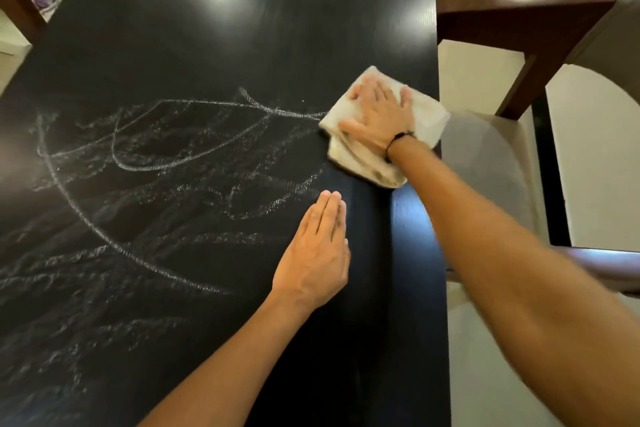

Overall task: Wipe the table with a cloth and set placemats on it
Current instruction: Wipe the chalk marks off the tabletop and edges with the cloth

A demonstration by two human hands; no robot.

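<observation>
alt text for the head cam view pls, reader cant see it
A right hand presses a folded pale cloth flat on a dark table scrawled with white chalky marks. The left hand rests flat nearby; wooden chairs stand alongside.

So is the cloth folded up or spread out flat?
Folded. The cloth shows doubled layers along its near edge, making a thick pad under the flat right hand on the table.
</observation>
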